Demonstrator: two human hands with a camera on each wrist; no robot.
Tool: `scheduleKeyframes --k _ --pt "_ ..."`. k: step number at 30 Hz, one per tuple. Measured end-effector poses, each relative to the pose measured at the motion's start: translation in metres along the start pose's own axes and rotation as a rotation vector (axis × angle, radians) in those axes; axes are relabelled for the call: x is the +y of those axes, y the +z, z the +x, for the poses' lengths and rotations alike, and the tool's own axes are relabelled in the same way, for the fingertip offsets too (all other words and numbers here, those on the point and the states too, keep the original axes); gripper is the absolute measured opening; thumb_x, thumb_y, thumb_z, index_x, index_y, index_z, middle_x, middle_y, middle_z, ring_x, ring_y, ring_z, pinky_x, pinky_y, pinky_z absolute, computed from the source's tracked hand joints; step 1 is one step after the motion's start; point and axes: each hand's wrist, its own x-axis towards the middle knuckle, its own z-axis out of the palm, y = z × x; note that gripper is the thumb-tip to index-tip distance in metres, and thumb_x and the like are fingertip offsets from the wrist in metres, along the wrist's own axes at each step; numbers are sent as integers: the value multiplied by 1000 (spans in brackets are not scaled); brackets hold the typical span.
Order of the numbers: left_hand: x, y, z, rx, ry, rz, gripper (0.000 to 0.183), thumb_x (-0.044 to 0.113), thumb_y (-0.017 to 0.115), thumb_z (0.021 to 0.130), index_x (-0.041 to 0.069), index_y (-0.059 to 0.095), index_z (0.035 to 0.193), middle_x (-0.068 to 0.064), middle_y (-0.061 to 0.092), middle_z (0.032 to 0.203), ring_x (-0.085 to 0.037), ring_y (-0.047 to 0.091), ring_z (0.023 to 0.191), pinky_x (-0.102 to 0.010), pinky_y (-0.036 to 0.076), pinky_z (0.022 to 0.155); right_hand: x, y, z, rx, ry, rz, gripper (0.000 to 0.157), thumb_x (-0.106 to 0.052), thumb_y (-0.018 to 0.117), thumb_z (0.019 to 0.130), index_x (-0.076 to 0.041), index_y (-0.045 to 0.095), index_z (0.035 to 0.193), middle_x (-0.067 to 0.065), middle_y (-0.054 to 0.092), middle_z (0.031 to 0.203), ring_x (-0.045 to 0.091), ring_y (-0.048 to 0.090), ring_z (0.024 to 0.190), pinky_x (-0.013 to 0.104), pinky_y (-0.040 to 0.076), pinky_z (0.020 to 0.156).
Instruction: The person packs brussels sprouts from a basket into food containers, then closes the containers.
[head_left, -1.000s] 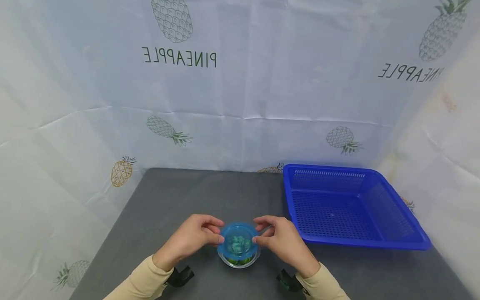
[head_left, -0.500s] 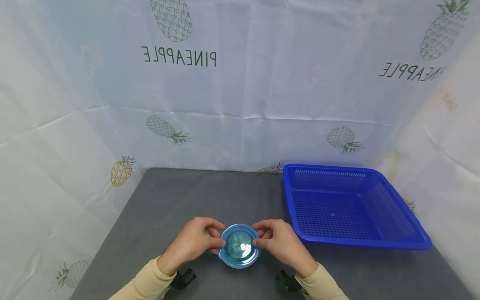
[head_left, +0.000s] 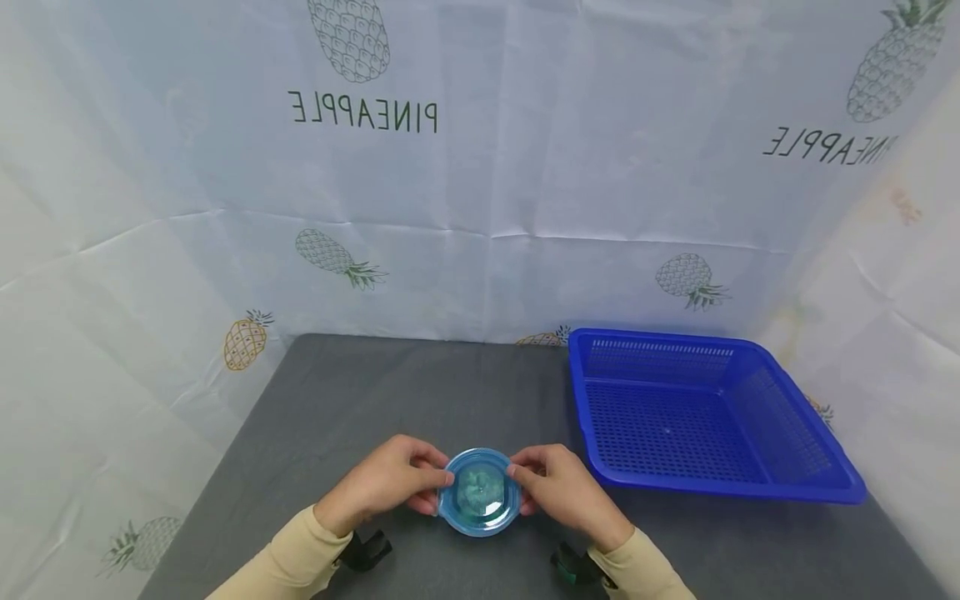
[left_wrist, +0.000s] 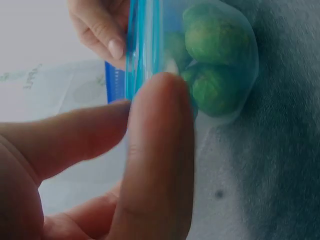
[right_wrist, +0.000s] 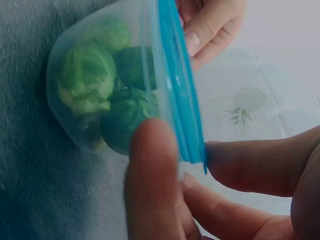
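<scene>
A round blue see-through lid (head_left: 480, 492) sits on a small clear container (left_wrist: 235, 107) of Brussels sprouts (right_wrist: 87, 75). In the head view the container is mostly hidden under the lid. My left hand (head_left: 390, 479) pinches the lid's left edge between thumb and fingers. On the opposite edge, my right hand (head_left: 562, 483) grips the rim the same way, its thumb on top. Both wrist views show the lid along the container's mouth, with the green sprouts visible through the wall. Whether the lid is fully snapped down I cannot tell.
A large blue plastic basket (head_left: 660, 417) with a slotted bottom stands to the right, behind my right hand. The grey tabletop (head_left: 360, 383) lies under everything. A pineapple-print cloth (head_left: 495, 183) hangs behind and at both sides.
The lid has come down from a tilted position above the container and now lies level over it. Both hands have lowered slightly, and the fingers have moved in around the rim.
</scene>
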Motion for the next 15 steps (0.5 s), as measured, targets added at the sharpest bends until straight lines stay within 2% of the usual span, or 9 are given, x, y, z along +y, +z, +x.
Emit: scheduleKeyframes --k 6,9,15 --pt "0 -11 7 -18 -8 -41 35 17 78 100 -6 74 126 -7 75 83 -11 72 68 -34 70 70 3 6 9 31 1 51 24 -16 71 105 3 77 118 3 74 82 13 68 64 31 65 62" --pt "2 -18 14 0 -9 -49 37 18 77 101 -6 73 129 -7 75 84 -11 72 70 -35 70 73 0 8 17 71 5 57 27 -18 70 106 2 76 122 4 74 87 14 67 66 30 64 65" --pt "4 -27 29 62 -9 -51 39 17 76 102 -5 71 133 -10 74 90 -14 71 74 -35 70 75 -4 9 34 149 9 61 29 -20 68 107 -1 75 128 6 73 94 16 66 68 37 64 68"
